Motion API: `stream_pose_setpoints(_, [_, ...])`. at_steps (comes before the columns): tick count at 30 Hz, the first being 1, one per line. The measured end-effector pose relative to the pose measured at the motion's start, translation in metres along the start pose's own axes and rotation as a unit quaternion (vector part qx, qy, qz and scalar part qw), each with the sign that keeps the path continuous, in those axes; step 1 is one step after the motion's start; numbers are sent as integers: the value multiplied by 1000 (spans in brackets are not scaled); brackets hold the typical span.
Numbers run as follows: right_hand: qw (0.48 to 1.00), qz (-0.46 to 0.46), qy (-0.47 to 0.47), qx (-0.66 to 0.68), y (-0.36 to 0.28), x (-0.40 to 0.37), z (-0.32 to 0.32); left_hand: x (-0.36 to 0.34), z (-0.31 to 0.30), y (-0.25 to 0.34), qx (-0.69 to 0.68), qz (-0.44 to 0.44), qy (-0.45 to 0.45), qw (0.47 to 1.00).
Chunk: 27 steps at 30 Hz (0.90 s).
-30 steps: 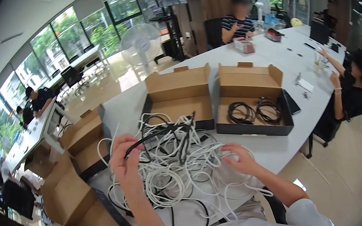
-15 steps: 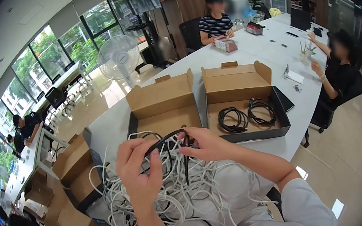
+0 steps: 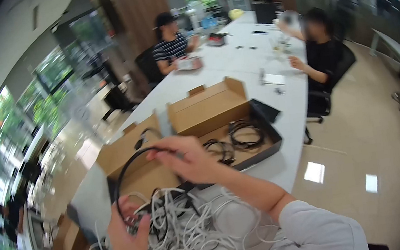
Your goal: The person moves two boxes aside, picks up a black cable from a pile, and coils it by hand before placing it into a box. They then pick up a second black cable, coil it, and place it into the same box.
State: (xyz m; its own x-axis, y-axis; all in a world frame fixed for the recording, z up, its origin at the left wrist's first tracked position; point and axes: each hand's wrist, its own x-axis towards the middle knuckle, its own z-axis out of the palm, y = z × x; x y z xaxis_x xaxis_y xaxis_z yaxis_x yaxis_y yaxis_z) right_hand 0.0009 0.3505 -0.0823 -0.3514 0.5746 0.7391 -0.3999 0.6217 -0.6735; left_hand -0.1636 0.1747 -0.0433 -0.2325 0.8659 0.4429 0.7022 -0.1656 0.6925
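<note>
A black cable arcs between my two hands. My left hand grips its lower end above a tangled heap of white and black cables. Higher and to the right, my right hand pinches the cable, with a loose end sticking up past the fingers. Behind my hands stands an open cardboard box, partly hidden by them. Beside it, a second open box holds coiled black cables.
More open boxes stand at the lower left. A dark flat item lies by the second box. Two people sit at the white table. A fan stands at left.
The view has turned right. My hands have moved apart, the right one now higher than the left, and the black cable between them has opened into a wide arc.
</note>
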Motion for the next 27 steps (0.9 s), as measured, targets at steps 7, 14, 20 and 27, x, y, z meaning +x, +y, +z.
stream_pose_setpoints(7, [991, 74, -15, 114, -10, 1, -11, 22, -20, -19, -39, 41, -83, 995])
stream_pose_setpoints(14, [997, 25, -65, 34, -17, 1, -24, 42, 4, -4, 145, 123, 203, 960])
stream_pose_setpoints(20, [996, -64, -58, -32, -14, 4, -20, 50, 34, -7, 192, 113, 261, 939])
stream_pose_setpoints(27, [988, 56, 44, 136, -31, -2, -37, 67, 36, -69, 166, 31, 192, 967])
